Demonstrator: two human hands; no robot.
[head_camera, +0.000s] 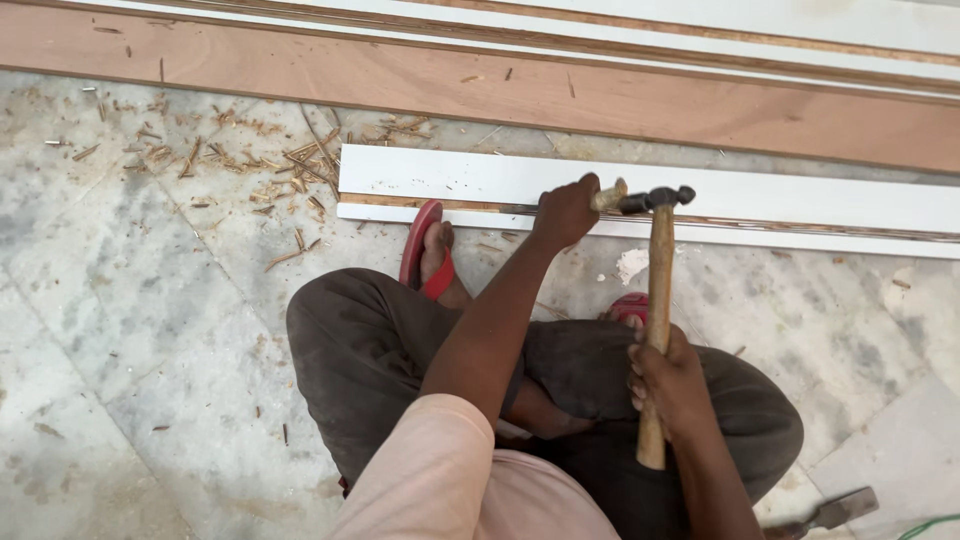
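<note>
I am squatting on a marble floor over a long white laminated board (470, 178) with a brown wooden edge. My left hand (566, 210) grips a chisel (607, 196) by its wooden handle, held flat against the board's edge. My right hand (668, 382) is closed around the wooden handle of a hammer (658, 270). The hammer's dark metal head meets the chisel's butt end, just right of my left hand.
A wide brown plywood board (400, 85) and more white strips (700, 45) lie beyond. Wood chips (290, 170) litter the floor at left. My feet wear red sandals (425, 250). Another metal tool (830, 513) lies at bottom right beside a green cord (930, 524).
</note>
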